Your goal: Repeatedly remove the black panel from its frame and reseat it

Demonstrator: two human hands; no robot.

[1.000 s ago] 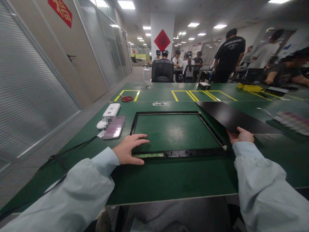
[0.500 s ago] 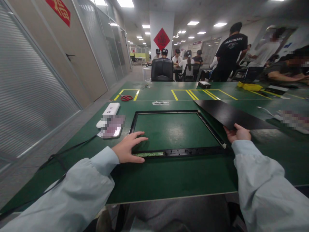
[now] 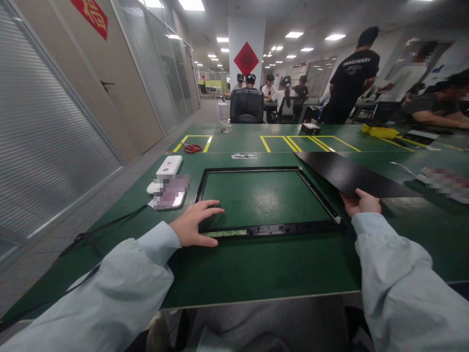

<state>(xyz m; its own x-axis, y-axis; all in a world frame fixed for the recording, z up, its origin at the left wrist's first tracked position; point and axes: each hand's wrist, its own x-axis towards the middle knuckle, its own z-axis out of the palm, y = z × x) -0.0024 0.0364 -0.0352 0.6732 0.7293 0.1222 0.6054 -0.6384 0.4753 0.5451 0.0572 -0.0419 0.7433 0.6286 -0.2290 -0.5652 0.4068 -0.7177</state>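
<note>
A thin black rectangular frame [image 3: 293, 229] lies flat on the green table [image 3: 264, 274]. A strip of green circuit board [image 3: 229, 233] runs along the left part of its near side. My left hand [image 3: 196, 222] rests at the frame's near left corner with fingers spread, hiding that corner. Just right of the frame, my right hand [image 3: 361, 203] grips the near edge of a black flat panel [image 3: 351, 173], thumb on top and fingers underneath. The panel is tilted, its near edge raised off the table.
At the left are a white device [image 3: 169, 165], a phone [image 3: 178, 199] and a black strap [image 3: 120, 217]. Farther back lie red-handled scissors [image 3: 192, 148], small white pieces [image 3: 244, 156] and a black box [image 3: 310, 128]. A white cable [image 3: 406, 169] lies at the right; people are beyond the table.
The black frame has shifted very slightly to the left under my left hand. My right hand and the panel stay almost in place.
</note>
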